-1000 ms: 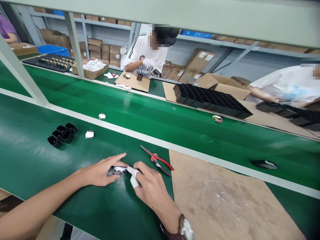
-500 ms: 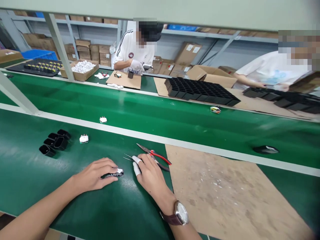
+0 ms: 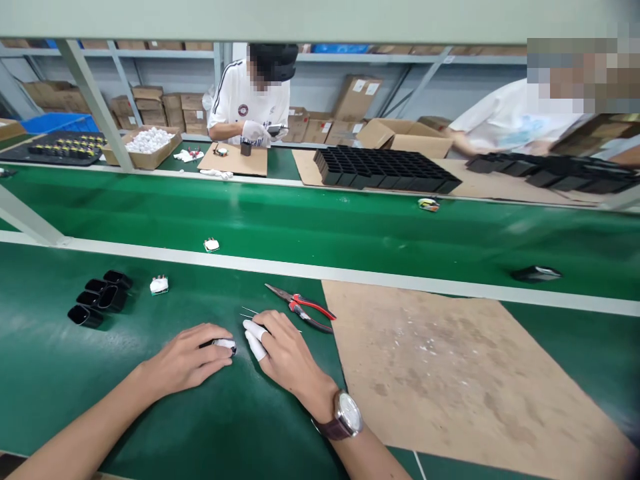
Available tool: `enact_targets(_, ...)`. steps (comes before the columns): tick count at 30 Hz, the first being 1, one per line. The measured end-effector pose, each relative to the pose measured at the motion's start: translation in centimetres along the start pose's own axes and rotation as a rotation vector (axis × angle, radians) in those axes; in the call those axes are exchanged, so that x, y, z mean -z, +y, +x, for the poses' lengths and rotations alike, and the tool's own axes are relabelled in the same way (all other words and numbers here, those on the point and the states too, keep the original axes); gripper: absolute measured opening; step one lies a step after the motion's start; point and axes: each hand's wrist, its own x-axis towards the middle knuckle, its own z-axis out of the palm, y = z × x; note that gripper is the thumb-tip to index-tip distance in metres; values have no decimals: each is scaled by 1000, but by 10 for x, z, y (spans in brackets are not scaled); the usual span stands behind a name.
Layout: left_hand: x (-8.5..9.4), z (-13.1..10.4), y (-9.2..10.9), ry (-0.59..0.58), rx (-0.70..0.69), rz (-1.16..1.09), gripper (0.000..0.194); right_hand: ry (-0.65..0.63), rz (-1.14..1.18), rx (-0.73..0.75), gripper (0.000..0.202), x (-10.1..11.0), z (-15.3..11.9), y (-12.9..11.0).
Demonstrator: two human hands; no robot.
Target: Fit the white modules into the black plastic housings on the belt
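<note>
My left hand (image 3: 193, 357) is closed around a small black plastic case (image 3: 231, 349) that lies on the green bench, with white material showing in its open end. Close to its right is my right hand (image 3: 280, 350), with white finger cots on two fingers and tweezers (image 3: 249, 313) held in it; their thin tips point left, past the case. Pliers (image 3: 300, 307) with red and black handles lie just beyond the right hand. A small circuit board with a white top (image 3: 159, 285) sits farther left, beside several empty black cases (image 3: 85, 316).
A stained cardboard sheet (image 3: 450, 373) covers the bench at right. Beyond a pale rail (image 3: 280, 268), a green conveyor belt (image 3: 320, 223) carries a few parts. Two people work across it, near a black grid of cases (image 3: 385, 167) and a box of white pieces (image 3: 145, 147).
My right hand has come nearer to the left hand with the tweezers, uncovering more of the pliers. The left fingers now cover more of the case. The whole view has shifted slightly.
</note>
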Motion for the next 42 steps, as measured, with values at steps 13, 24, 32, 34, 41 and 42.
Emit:
enact_targets(13,2,9,-1,227,503,-533,15,-10,-39,6,26,-3,-2,1)
enact_targets(24,13,22,-6,431,842,-909,33,-137,-198,-77,40,-2,-3,8)
enact_targets(32,67,74,-95,423,658,69,30,-214,-408,-277,45,-2,-4,25)
enact_targets(34,84,90,-119,430,685,181,21,-200,-423,-287,42,-2,-4,23)
enact_targets(41,59,128,-133,387,523,377,17,-177,-451,-288,31,-10,-2,22)
enact_targets(42,43,135,-130,357,474,368,22,-174,-456,-286,33,-11,-2,23)
